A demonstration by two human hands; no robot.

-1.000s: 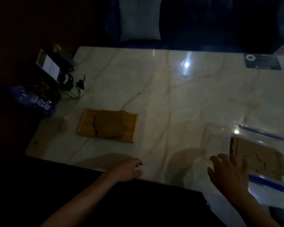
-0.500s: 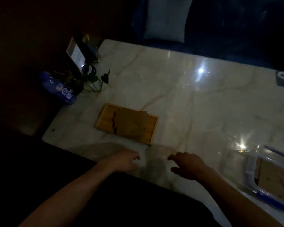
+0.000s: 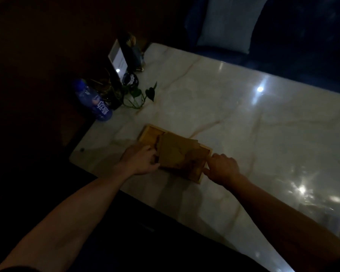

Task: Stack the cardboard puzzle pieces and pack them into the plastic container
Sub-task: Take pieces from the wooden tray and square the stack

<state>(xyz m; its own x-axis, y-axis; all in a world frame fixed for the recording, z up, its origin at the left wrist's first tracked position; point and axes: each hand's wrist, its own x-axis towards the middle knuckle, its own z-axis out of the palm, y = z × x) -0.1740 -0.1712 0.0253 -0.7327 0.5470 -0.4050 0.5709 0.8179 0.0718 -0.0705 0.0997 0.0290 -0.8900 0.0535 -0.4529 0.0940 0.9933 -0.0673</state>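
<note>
A stack of brown cardboard puzzle pieces (image 3: 181,152) lies in a shallow wooden tray (image 3: 149,134) near the table's front left. My left hand (image 3: 139,160) is at the stack's left edge, with fingers on top and the thumb at its side, gripping the pieces. My right hand (image 3: 222,165) pinches the tray's right rim at the near corner with its fingertips. The clear plastic container (image 3: 322,216) is barely visible at the lower right, partly cut off by the frame, with some cardboard in it.
The scene is very dark. On the marble table (image 3: 243,124), at its left edge, stand a blue water bottle (image 3: 94,103), a small leafy plant (image 3: 143,93) and an upright card stand (image 3: 118,59). A cushioned chair (image 3: 224,22) is behind the table.
The view swung left, away from the container. Both hands moved forward from the table's front edge to the tray; the left took hold of the stack, the right reached the tray's rim.
</note>
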